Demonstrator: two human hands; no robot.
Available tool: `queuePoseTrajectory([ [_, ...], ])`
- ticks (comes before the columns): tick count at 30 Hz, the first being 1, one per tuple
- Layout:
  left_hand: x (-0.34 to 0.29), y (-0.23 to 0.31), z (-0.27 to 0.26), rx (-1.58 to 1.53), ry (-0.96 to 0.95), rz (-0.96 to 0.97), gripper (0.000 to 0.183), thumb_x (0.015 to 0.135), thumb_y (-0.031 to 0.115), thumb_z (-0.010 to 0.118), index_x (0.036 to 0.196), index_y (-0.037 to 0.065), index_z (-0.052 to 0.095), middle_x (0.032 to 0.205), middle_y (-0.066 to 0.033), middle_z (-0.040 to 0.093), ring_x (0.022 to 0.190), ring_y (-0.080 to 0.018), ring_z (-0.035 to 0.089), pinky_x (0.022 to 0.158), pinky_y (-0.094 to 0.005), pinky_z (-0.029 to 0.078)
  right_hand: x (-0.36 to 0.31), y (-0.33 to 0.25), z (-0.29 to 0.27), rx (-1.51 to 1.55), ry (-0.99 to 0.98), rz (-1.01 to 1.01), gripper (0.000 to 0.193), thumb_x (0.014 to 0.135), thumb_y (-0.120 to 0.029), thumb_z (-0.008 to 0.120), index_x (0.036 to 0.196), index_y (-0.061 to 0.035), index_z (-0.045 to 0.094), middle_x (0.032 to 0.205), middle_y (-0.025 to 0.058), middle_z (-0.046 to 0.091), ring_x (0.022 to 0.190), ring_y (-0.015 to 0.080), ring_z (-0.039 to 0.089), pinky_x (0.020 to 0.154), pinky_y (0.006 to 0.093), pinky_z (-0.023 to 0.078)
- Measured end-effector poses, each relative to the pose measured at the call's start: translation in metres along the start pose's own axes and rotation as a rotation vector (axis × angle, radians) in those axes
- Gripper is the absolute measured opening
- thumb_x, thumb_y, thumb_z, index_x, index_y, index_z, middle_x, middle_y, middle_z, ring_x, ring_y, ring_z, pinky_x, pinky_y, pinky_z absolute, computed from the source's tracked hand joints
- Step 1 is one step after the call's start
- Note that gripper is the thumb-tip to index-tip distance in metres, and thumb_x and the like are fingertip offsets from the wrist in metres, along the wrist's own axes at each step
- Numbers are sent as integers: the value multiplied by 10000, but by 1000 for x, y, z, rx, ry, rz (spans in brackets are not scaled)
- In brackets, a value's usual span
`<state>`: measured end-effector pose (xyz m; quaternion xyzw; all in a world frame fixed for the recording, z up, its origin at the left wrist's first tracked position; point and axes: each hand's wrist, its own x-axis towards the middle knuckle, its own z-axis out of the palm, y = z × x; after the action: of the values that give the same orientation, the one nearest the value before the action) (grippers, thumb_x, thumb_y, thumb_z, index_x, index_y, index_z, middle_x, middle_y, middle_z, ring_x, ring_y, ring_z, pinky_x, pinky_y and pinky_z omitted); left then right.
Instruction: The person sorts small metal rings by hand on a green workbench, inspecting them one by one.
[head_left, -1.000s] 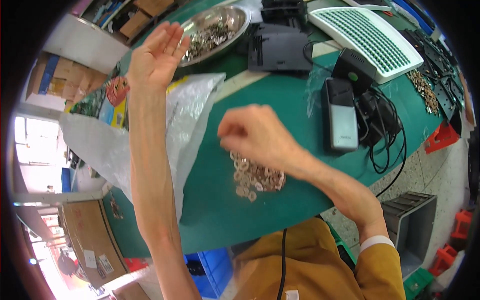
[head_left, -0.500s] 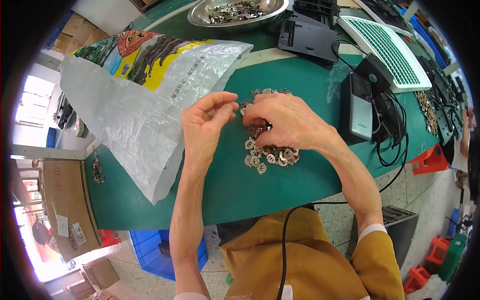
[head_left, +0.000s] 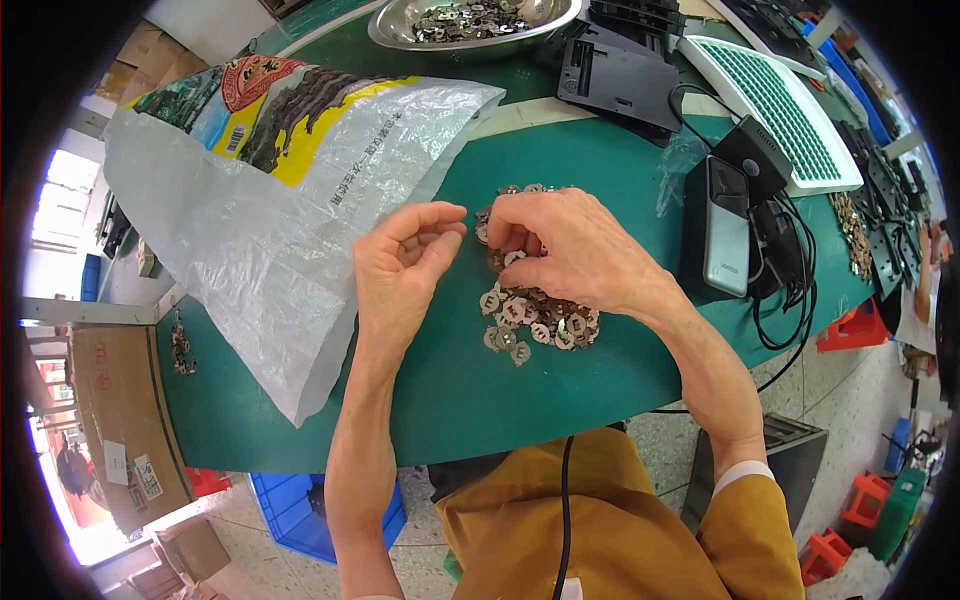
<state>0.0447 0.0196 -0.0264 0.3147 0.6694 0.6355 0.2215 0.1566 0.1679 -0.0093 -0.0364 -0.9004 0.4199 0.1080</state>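
Note:
A loose pile of small round silvery metal discs with cut-out slots (head_left: 540,325) lies on the green table mat (head_left: 440,400). Over its upper part arches my right hand (head_left: 585,250), palm down, fingers curled into the discs; some show between thumb and forefinger. My left hand (head_left: 400,265) hovers just left of the pile. Its thumb and fingertips come together in a pinch, and whatever they hold, if anything, is too small to make out. Close behind the left hand lies a flattened white plastic sack (head_left: 250,240) with a colourful printed panel.
A metal bowl (head_left: 455,45) of similar parts stands at the back. Black plastic housings (head_left: 620,85) and a white tray with green rows (head_left: 770,110) are at the back right. A grey-black power bank (head_left: 725,235) with coiled cables (head_left: 800,270) sits right of my hand.
My right thumb and fingers have shifted slightly over the pile. My left hand has moved a little to the left and down. The whole view has shifted slightly.

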Motion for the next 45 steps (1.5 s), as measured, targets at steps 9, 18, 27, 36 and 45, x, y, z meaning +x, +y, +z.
queuePoseTrajectory([
  [9,-5,6,3,-170,-202,-27,286,765,-38,629,1047,-59,583,918,-85,613,834,-131,585,771,-244,482,4,-9,-7,360,-12,187,190,633,-48,692,779,18,592,685,41,599,628,100,549,587,238,452],
  [18,-3,4,-5,-361,-205,-184,247,775,-5,635,1014,-57,600,891,-111,637,789,-150,614,734,-276,517,4,-10,-3,367,48,195,169,641,-22,687,775,20,592,685,35,596,625,88,549,586,225,454],
  [27,-2,4,-6,-394,-188,-234,218,753,-9,648,965,-45,613,882,-114,637,779,-159,618,721,-280,525,3,-13,-4,314,63,172,157,652,-22,678,783,15,601,692,31,599,629,88,554,578,228,459],
  [36,-2,1,-8,-426,-142,-221,193,753,-19,642,943,-36,614,858,-96,635,768,-150,616,697,-265,528,5,-10,-1,279,32,189,143,683,-52,661,797,17,611,680,37,603,632,95,565,582,236,464],
  [45,-2,0,-4,-383,-133,-197,164,754,-33,630,918,-33,621,837,-94,641,742,-143,616,685,-258,527,4,-13,0,271,75,117,116,703,-51,644,781,30,615,719,47,609,652,109,578,603,253,482],
])
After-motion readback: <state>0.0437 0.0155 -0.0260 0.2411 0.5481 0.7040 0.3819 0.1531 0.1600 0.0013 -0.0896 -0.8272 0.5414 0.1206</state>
